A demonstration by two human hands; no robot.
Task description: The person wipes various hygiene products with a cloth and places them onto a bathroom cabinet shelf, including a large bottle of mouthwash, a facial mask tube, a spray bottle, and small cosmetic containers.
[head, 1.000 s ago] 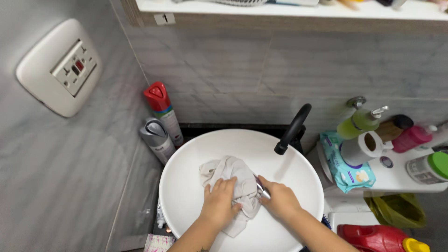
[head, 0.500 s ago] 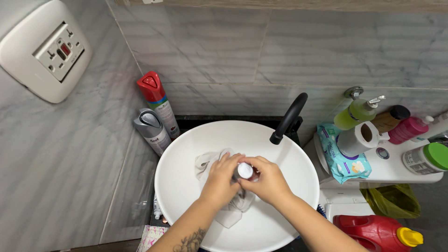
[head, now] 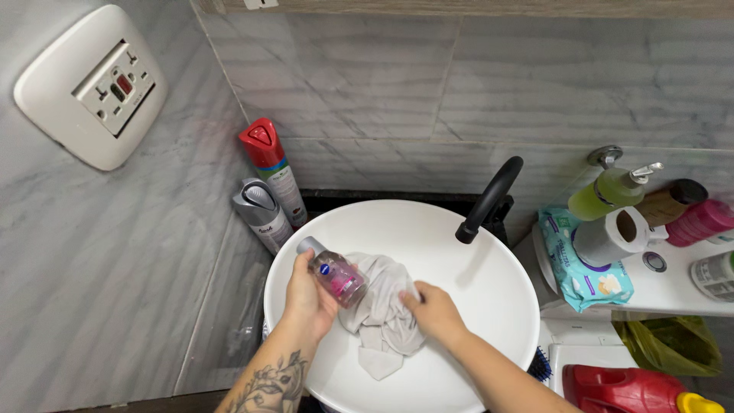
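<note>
A round white basin [head: 459, 252] holds a crumpled light grey cloth [head: 382, 317]. My left hand [head: 306, 302] grips a small clear bottle [head: 335, 275] with pink liquid and a grey cap, tilted over the basin's left side. My right hand [head: 432, 310] presses down on the cloth, its fingers bunched in the fabric. A black curved tap [head: 489, 199] arches over the basin from the back; I see no water running from it.
Two spray cans, one red-capped [head: 267, 164] and one grey [head: 260, 210], stand left of the basin by the wall. A wall socket [head: 95, 88] is upper left. Right of the basin are a wipes pack [head: 581, 264], a green pump bottle [head: 612, 191], a paper roll [head: 615, 233], a pink bottle [head: 699, 222] and a red jug [head: 627, 386].
Both hands were working the cloth together. Now my left hand has drawn the small pink bottle out to the left, and my right hand stays on the cloth.
</note>
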